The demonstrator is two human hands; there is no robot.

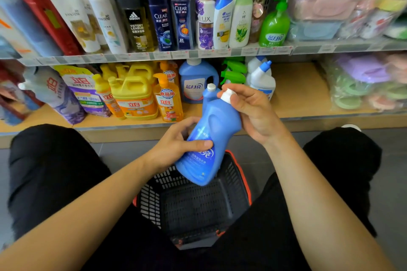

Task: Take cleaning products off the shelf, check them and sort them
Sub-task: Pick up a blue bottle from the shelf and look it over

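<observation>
A person crouches before a store shelf and holds a blue bottle (pixel 217 130) with both hands. The bottle is tilted, with its bottom low toward the left and its neck high toward the right, and it hangs in the air just above a black basket (pixel 198 207) that stands on the grey floor (pixel 392 171) between the knees. The left hand (pixel 176 145) has its grip clamped on the lower body of the bottle, the thumb lying across the label. The right hand (pixel 253 110) has its grip closed on the white cap (pixel 228 95), with the fingertips curled round it. Just behind the cap, a second blue bottle (pixel 209 94) of the same kind stands on the lower shelf (pixel 304 92). On this shelf are also a big blue jug (pixel 196 81), yellow jugs (pixel 134 94), an orange pump bottle (pixel 168 101), green spray bottles (pixel 234 70) and white bottles with blue caps (pixel 262 79). The upper shelf (pixel 220 53) carries a row of shampoo bottles (pixel 160 20) and a green pump bottle (pixel 275 24).
</observation>
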